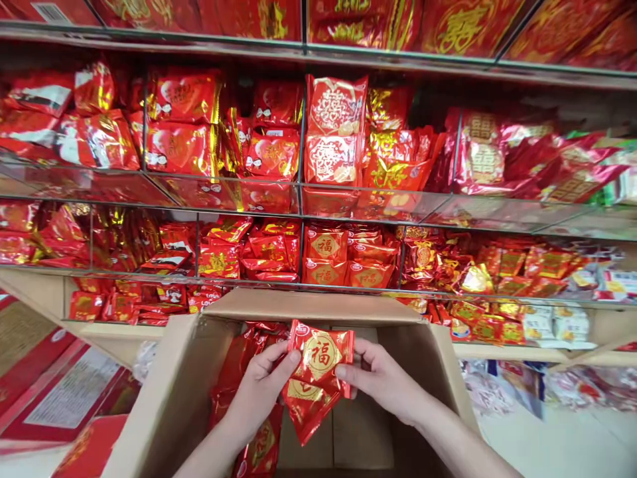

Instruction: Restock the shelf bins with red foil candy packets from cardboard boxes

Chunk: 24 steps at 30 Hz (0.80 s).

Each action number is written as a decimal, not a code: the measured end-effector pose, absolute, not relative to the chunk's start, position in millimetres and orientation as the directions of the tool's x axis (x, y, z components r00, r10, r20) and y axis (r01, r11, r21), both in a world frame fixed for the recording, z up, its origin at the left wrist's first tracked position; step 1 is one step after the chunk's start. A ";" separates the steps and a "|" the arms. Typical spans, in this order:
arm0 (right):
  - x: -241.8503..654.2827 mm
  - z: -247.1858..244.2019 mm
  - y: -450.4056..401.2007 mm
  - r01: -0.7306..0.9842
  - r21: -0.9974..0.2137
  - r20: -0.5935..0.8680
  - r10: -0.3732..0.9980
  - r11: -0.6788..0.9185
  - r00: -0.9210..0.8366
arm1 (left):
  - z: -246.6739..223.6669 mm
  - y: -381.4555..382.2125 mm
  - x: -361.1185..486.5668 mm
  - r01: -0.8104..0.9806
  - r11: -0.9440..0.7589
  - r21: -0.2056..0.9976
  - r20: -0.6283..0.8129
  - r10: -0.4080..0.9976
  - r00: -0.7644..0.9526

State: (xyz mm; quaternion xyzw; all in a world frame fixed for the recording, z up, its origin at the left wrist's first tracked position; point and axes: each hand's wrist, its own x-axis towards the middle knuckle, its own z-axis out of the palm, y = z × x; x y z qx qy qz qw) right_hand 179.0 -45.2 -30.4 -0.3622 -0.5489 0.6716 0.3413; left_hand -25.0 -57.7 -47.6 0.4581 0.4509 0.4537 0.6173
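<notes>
Between both hands, over an open cardboard box (298, 305), are red snack packets with a gold circle and a 福 character. The front snack packet (321, 355) is pinched at its left edge by my left hand (253, 385) and at its right edge by my right hand (385, 385). A second snack packet (311, 415) hangs tilted just beneath it, partly covered; which fingers grip that one I cannot tell. Both hands are closed, thumbs toward me. Inside the box, more red packets (259, 441) lie along the left side, partly behind my left forearm.
Beyond the box rises a shelf with clear dividers (301, 199) and several rows of red and gold packets. Matching 福 packets (326, 255) stand in its lower middle compartment. Large red packages (70, 392) lie at left, and bagged goods (572, 388) sit low at right.
</notes>
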 end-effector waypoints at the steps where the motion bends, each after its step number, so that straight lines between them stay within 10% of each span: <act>1: 177.4 -30.2 -45.6 -0.064 -0.989 -0.083 0.870 -0.130 -0.486 | -47.3 -57.6 -25.2 -0.139 0.140 0.980 -0.113 0.976 0.185; 14: 193.4 13.0 -5.8 -0.052 -0.991 0.128 0.981 0.121 -0.147 | -47.4 -57.5 -23.7 -0.072 0.186 0.980 -0.170 0.967 0.189; 24: 194.6 70.0 103.6 -0.338 -0.941 -0.032 0.982 0.033 0.185 | -62.4 -59.8 -23.8 -0.077 0.181 0.980 -0.166 0.970 0.176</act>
